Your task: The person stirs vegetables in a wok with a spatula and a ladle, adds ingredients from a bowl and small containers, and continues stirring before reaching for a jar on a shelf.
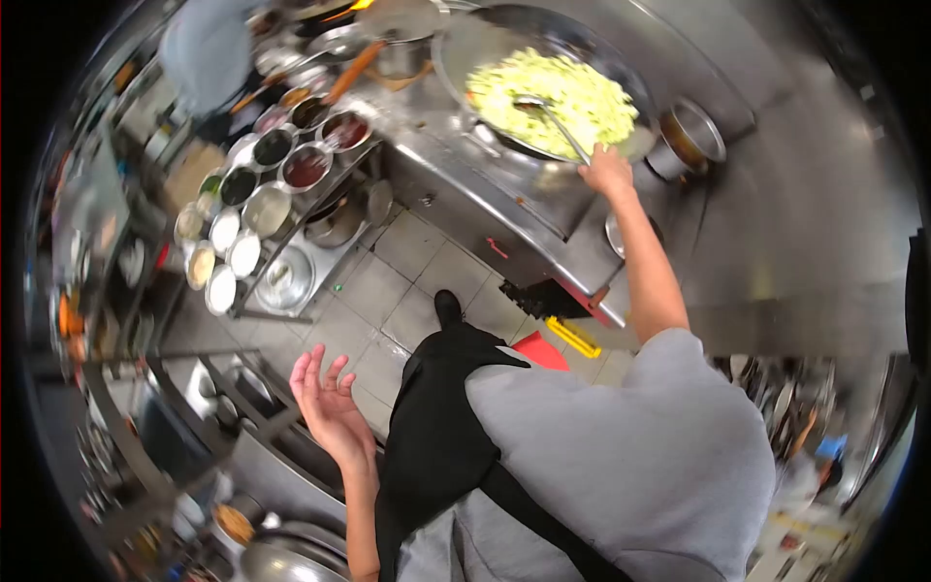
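At the stove, my right hand (608,170) is closed round the handle of a metal ladle (562,128). The ladle's bowl rests in a heap of chopped pale green vegetable (592,97), which lies in a large wok (504,29). Beside the wok, to the right of my right hand, stands a metal pot (690,136) with brownish liquid in it. My left hand (330,400) hangs in the air at the lower left, palm up, fingers apart, with nothing in it.
Several bowls of sauces and seasonings (305,167) stand on a rack at the left, with a lidded pot (284,279) below. Another person (206,53) is at the upper left. Metal shelving (126,417) stands at the lower left. A yellow object (573,337) lies near the stove's base.
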Demonstrator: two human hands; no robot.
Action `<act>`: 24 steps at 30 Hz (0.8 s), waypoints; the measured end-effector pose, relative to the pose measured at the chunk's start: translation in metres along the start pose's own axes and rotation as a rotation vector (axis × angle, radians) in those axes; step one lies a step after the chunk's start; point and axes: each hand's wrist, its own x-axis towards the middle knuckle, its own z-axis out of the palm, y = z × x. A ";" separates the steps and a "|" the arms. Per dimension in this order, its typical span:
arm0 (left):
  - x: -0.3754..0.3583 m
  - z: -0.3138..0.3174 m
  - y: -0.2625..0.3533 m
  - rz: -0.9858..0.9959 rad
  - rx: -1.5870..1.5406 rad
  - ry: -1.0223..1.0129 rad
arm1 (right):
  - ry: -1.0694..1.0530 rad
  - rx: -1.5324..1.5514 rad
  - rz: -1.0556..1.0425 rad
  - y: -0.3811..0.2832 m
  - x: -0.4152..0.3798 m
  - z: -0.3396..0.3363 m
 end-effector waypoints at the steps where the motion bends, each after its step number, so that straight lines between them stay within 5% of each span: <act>1: 0.004 0.010 -0.001 -0.053 0.000 -0.062 | -0.178 0.080 0.095 0.034 -0.016 0.004; 3: 0.058 0.075 0.010 -0.064 0.221 -0.275 | -0.429 1.015 0.036 0.010 -0.035 0.040; 5: 0.068 0.135 -0.024 -0.235 0.320 -0.485 | -0.606 1.367 0.167 0.049 -0.060 0.022; 7: 0.082 0.184 -0.053 -0.360 0.453 -0.651 | -0.336 1.535 0.313 0.103 -0.065 0.092; 8: 0.091 0.206 -0.065 -0.397 0.527 -0.723 | -0.108 1.500 0.469 0.123 -0.066 0.147; 10: 0.106 0.253 -0.095 -0.444 0.658 -0.839 | 0.281 0.609 0.756 0.148 -0.084 0.266; 12: 0.130 0.298 -0.152 -0.454 0.759 -0.954 | 0.219 0.420 0.967 0.144 -0.105 0.377; 14: 0.144 0.358 -0.212 -0.518 0.915 -0.940 | -0.022 0.413 0.876 0.136 -0.120 0.382; 17: 0.155 0.445 -0.285 -1.135 0.493 -0.615 | 0.084 0.789 1.078 0.138 -0.127 0.355; 19: 0.176 0.467 -0.335 -1.203 0.404 -0.510 | 0.162 0.775 1.055 0.146 -0.130 0.339; 20: 0.163 0.473 -0.309 -0.950 0.532 -0.602 | 0.279 0.735 1.038 0.146 -0.135 0.324; 22: 0.199 0.462 -0.281 -0.798 0.687 -0.687 | 0.388 0.719 0.938 0.156 -0.146 0.326; 24: 0.247 0.440 -0.229 -0.844 0.722 -0.792 | 0.389 0.927 0.958 0.163 -0.169 0.332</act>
